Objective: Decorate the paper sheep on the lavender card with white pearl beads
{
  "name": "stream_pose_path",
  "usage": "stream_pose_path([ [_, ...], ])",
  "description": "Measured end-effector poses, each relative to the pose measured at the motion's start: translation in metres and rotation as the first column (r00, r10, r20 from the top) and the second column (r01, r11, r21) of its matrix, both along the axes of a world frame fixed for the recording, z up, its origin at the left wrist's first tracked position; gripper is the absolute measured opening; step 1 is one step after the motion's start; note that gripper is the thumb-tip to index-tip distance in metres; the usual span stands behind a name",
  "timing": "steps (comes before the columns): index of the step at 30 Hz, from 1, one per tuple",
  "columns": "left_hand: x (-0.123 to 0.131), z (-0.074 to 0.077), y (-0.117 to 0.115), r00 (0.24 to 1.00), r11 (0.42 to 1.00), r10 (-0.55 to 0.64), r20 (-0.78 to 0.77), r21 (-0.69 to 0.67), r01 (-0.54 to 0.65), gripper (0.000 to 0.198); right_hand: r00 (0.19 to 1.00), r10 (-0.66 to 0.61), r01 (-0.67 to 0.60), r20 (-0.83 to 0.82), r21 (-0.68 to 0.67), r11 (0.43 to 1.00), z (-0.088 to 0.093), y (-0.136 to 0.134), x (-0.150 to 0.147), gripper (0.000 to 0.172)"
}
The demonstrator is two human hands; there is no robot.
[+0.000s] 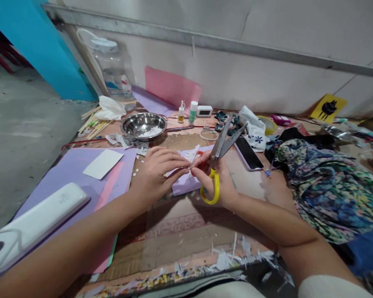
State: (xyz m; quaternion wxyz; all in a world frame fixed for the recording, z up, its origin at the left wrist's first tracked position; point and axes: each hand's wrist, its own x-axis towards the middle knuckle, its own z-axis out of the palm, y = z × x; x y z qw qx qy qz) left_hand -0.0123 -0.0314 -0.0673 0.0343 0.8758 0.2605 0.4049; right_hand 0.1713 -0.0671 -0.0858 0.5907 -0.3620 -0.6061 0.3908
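Note:
Near the middle of the table, my left hand (pixel 160 171) pinches the lower end of a small piece covered in white beads (pixel 192 154). My right hand (pixel 219 180) meets it there, thumb and fingertips on the same end. Hooked in my right hand are scissors (pixel 216 157) with yellow and orange handles, their blades spread and pointing up and away. Beneath the fingers lies a piece of purple paper (pixel 183 187). The exact spot where the fingertips meet is partly hidden.
A metal bowl (pixel 144 125) with white beads stands behind my left hand. Glue bottles (pixel 193 112), a phone (pixel 248 154) and patterned cloth (pixel 332 186) lie beyond and right. Purple sheets (pixel 65 165) and a white device (pixel 46 219) are left. Paper scraps (pixel 224 260) litter the front edge.

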Motion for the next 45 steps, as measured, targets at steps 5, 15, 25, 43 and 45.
stream_pose_path([
  [5,-0.001,0.002,0.000,0.999,0.975,0.029,-0.036,0.223,-0.021,0.009,1.000,-0.004,0.004,-0.004,0.022,1.000,-0.003,-0.001,-0.001,0.021],
  [15,-0.003,0.002,-0.003,1.000,0.980,-0.007,0.006,0.199,0.006,0.009,0.999,-0.020,0.016,0.037,0.102,0.995,-0.006,-0.002,0.000,0.017],
  [25,-0.005,-0.003,0.010,0.998,0.995,-0.069,-0.013,-0.075,0.068,0.009,0.996,0.080,-0.085,-0.038,-0.160,0.983,-0.004,0.008,0.002,0.028],
  [43,-0.007,-0.014,-0.006,0.803,0.986,0.099,-0.588,0.164,-0.001,0.021,0.981,0.195,-0.181,0.025,-0.269,0.946,0.004,0.030,0.018,0.037],
  [45,-0.003,-0.017,-0.012,0.750,0.995,0.074,-0.657,0.097,-0.013,0.022,0.974,0.184,-0.146,0.129,-0.262,0.954,0.014,0.038,0.032,0.036],
])
